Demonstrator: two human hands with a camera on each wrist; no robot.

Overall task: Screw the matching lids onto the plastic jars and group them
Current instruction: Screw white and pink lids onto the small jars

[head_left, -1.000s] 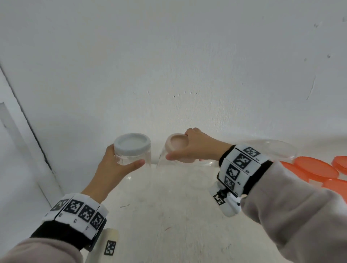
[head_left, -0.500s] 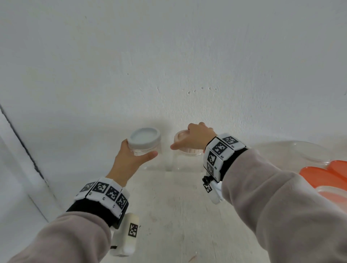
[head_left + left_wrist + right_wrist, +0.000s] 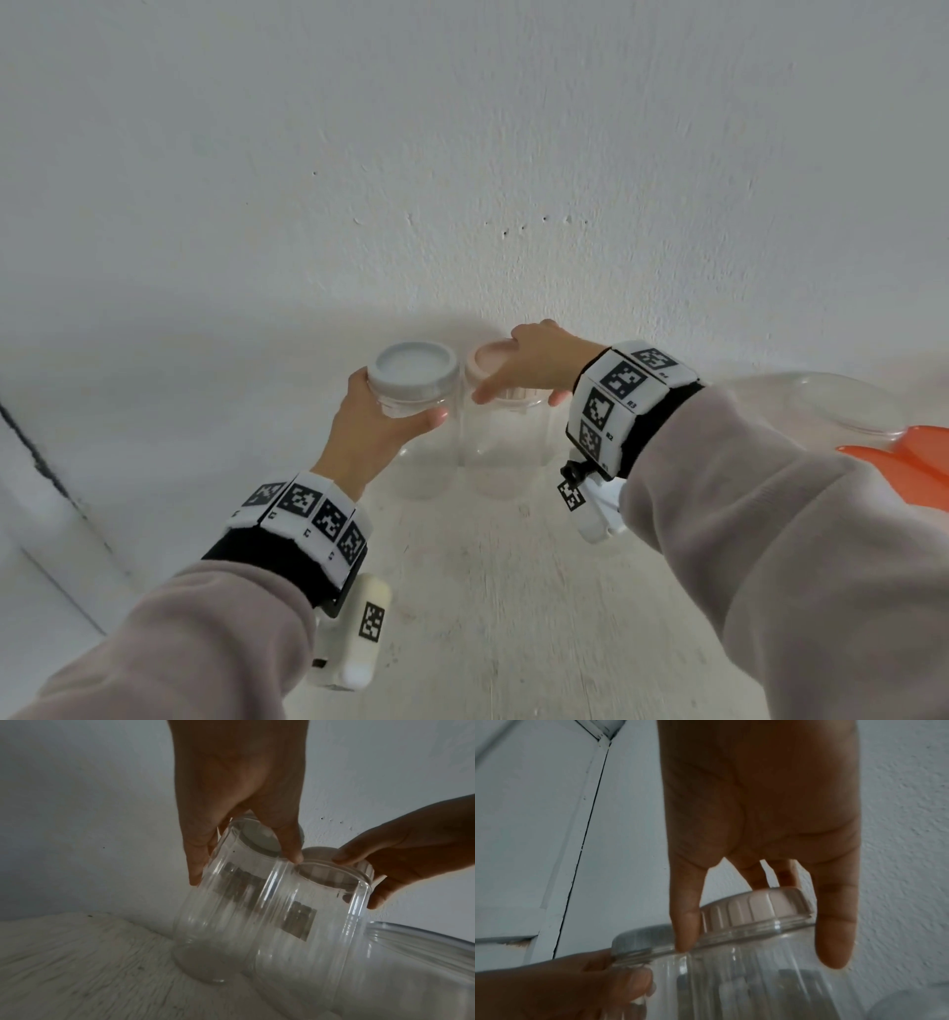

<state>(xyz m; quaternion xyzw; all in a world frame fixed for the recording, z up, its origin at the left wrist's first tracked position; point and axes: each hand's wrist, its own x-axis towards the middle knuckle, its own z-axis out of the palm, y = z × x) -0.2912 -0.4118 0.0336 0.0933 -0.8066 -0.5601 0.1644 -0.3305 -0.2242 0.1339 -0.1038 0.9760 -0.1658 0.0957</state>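
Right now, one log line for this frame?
left hand: grips clear ribbed plastic jar with grey lid | right hand: holds neighbouring clear jar's pink lid | jars side by side, by wall

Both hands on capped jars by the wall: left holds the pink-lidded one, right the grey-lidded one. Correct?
No, swapped. The head view shows the left hand on the grey-lidded jar and the right hand on the pink-lidded jar. Both capped, by the wall.

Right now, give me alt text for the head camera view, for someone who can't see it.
Two hands hold two lidded clear jars side by side against a white wall: the left hand grips the grey-lidded jar, the right hand tops the pink-lidded jar. Orange lids lie at right.
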